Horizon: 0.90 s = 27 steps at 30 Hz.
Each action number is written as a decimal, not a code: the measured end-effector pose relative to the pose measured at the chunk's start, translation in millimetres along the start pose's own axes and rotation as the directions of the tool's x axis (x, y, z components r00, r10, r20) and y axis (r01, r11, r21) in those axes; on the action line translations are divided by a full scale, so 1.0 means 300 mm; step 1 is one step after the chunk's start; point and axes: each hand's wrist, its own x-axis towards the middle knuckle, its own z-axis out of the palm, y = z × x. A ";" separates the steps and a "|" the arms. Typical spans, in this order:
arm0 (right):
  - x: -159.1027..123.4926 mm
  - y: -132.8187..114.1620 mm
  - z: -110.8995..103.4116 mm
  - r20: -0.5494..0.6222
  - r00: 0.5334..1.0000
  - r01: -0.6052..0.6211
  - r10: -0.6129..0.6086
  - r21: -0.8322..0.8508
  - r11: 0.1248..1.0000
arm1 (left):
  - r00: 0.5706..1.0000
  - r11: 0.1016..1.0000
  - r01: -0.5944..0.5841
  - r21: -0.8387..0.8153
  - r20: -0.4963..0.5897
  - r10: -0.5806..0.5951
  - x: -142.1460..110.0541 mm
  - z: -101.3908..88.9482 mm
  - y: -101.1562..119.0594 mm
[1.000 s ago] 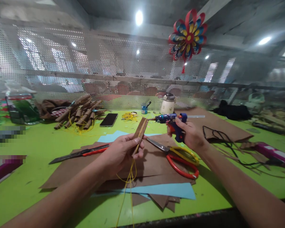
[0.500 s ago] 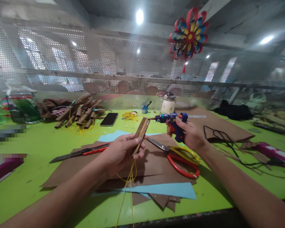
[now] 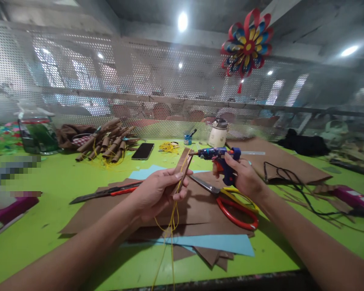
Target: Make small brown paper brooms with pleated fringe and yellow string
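Observation:
My left hand pinches a narrow folded strip of brown paper, held up at a slant. Yellow string runs along the strip and hangs below the hand in loops. My right hand grips a dark blue glue gun with its fingers about the orange trigger. The nozzle is at the upper right edge of the strip; whether it touches I cannot tell. A clear glue stick juts from the gun's back. Under the hands lie brown paper sheets, scissors with red and yellow handles, and a red-handled cutter.
Behind are rolled brown paper tubes, a phone, a bundle of yellow string, a small blue jar and a white bottle. At right, a black cord lies near a purple power strip. Light blue paper pokes out in front.
The whole view has shifted slightly, so things sit a little farther right. The glue gun's nozzle stays at the strip's edge, and both hands keep their holds.

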 end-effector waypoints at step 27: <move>-0.029 0.000 0.019 0.051 0.998 -0.037 0.042 -0.103 0.994 | 1.000 1.000 -0.007 -0.012 0.017 0.008 -0.003 -0.006 0.016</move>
